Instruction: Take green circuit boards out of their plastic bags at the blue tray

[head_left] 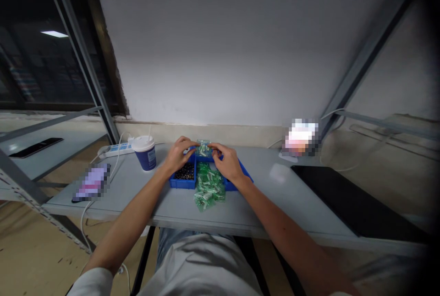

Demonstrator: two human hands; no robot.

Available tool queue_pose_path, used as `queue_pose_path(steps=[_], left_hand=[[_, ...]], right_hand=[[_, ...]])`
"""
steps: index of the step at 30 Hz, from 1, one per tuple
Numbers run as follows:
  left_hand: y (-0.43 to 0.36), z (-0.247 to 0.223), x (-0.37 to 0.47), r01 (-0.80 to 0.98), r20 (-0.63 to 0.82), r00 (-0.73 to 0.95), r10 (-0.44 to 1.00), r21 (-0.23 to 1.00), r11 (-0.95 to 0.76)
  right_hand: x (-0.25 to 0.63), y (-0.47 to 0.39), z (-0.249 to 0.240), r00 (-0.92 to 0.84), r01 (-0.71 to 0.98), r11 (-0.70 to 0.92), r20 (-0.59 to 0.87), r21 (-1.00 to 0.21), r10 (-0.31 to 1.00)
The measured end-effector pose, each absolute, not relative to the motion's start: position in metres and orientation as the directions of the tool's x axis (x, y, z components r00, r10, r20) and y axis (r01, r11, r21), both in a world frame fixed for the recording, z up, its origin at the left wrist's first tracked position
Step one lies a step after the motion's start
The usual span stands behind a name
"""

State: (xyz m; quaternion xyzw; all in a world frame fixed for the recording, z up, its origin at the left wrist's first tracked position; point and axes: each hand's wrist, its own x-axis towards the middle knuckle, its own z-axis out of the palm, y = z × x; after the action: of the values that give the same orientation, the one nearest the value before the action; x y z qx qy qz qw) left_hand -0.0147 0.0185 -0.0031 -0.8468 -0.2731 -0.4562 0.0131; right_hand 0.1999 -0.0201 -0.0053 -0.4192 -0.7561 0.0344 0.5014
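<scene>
Between my two hands a small clear green plastic bag (pixel 204 149) with light-coloured small parts in it is held up over the blue bins. My left hand (pixel 180 153) pinches its left edge, and my right hand (pixel 225 161) grips the right edge. Below my left wrist stands a blue bin (pixel 183 184) of small dark parts. A pile of similar green bags (pixel 209 186) lies in the middle, spilling toward the table's front edge. Another blue bin (pixel 231 187) sits under my right hand, its contents mostly covered by the hand and forearm.
A lidded blue paper cup (pixel 147 158) and a white power strip (pixel 118 150) stand at left, near a phone (pixel 91 182) and its cable. At right are a lit, blurred-out screen (pixel 299 138) and a flat black panel (pixel 350 200). Metal shelf posts rise on both sides.
</scene>
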Motion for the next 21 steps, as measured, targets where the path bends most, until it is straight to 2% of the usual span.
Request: queue_pose_path(steps=[8, 15, 21], left_hand=[[0.0197, -0.0048, -0.0149, 0.450, 0.801, 0.431, 0.416, 0.209, -0.868], [0.0167, -0.0065, -0.0119, 0.461, 0.775, 0.351, 0.526, 0.346, -0.817], [0.0191, -0.0056, -0.0124, 0.417, 0.784, 0.438, 0.439, 0.255, -0.872]], right_hand=[[0.1986, -0.0192, -0.0046, -0.201, 0.590, 0.695, 0.759, -0.411, 0.620], [0.1963, -0.0204, -0.0086, -0.119, 0.605, 0.625, 0.720, -0.493, 0.683], [0.1960, -0.0230, -0.0058, -0.094, 0.572, 0.643, 0.738, -0.509, 0.668]])
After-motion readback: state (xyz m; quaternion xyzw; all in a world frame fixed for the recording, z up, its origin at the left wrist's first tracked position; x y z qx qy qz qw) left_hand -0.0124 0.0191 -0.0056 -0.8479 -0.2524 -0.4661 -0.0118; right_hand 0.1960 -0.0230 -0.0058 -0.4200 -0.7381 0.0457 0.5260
